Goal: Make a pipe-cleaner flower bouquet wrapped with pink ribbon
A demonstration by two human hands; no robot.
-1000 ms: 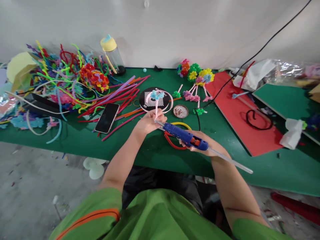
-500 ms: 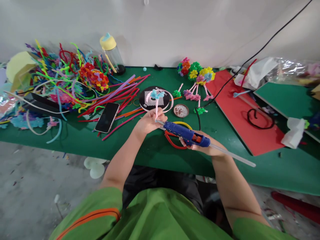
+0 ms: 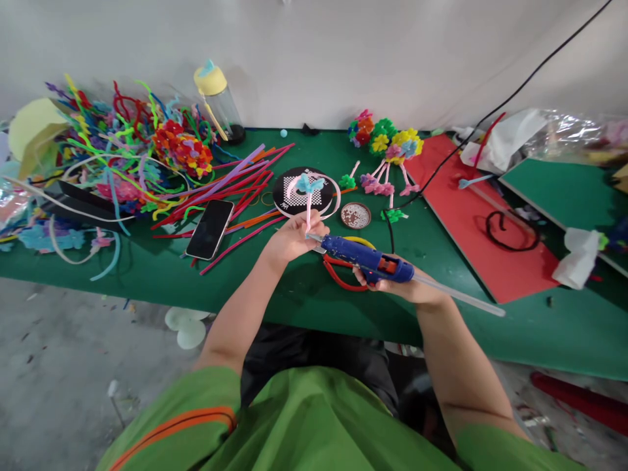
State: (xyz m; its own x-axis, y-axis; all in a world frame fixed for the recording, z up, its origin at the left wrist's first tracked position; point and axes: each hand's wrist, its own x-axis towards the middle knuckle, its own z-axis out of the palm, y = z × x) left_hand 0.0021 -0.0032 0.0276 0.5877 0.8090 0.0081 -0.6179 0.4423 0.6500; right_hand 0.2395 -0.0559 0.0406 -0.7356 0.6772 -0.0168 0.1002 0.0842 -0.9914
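"Dressed how?"

"In a green shirt (image 3: 318,412), loose and creased across the front."

"Cut long or short at the arms?"

"Short, with left sleeve (image 3: 210,386) and right sleeve (image 3: 490,445) ending near the elbows."

"Trimmed with anything?"

"With an orange stripe (image 3: 223,412) on the left sleeve, split lengthwise by a thin dark line (image 3: 196,419)."

"And lower down?"

"In dark trousers (image 3: 294,347), partly covered. Bare at left hand (image 3: 297,237) and right hand (image 3: 407,288)."

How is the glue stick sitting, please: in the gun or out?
Partly in: the glue stick protrudes rearward from the glue gun.
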